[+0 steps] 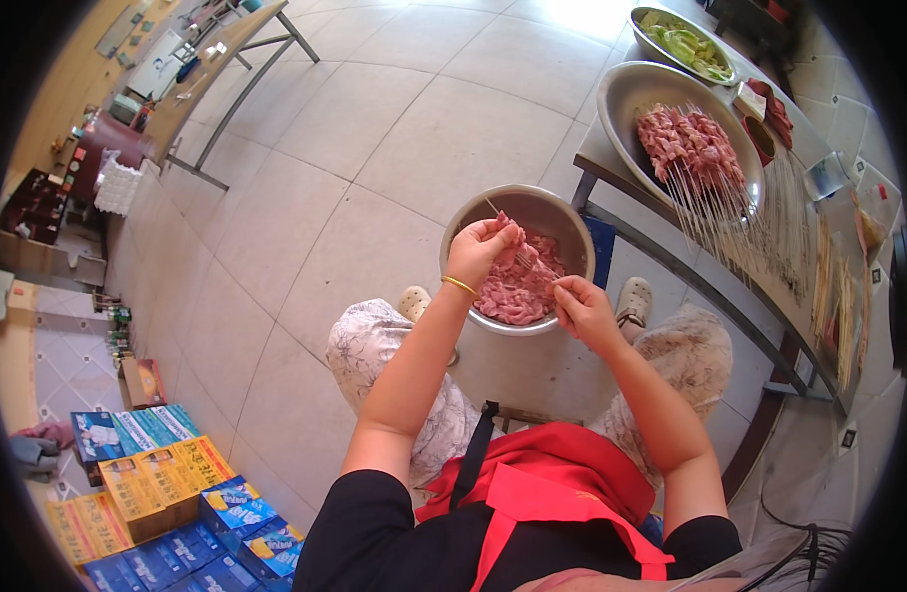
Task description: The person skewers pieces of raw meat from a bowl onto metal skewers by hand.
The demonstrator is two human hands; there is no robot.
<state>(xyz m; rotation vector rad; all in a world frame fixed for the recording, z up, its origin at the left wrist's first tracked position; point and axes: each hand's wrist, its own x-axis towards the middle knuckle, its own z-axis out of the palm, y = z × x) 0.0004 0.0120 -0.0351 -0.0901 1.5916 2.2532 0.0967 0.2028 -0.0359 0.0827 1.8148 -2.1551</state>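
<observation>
Above a round metal bowl (519, 325), my left hand (481, 251) pinches pink raw meat pieces (514, 250) threaded on a thin skewer (492, 204), whose tip pokes out past the fingers. My right hand (588, 309) grips the lower end of the skewer between thumb and fingers, near the bowl's right rim. Loose sliced raw meat (509, 302) lies in the bowl beneath both hands. A few more thin skewers seem to cross the meat between the hands, though how they lie is hard to tell.
On the right-hand table (646, 181), a large metal basin (620, 111) holds many meat skewers (690, 144). Beside it lie bare metal skewers (786, 222) and wooden sticks (844, 318). Behind sits a bowl of green leaves (683, 44). Stacked cartons (165, 481) stand at lower left.
</observation>
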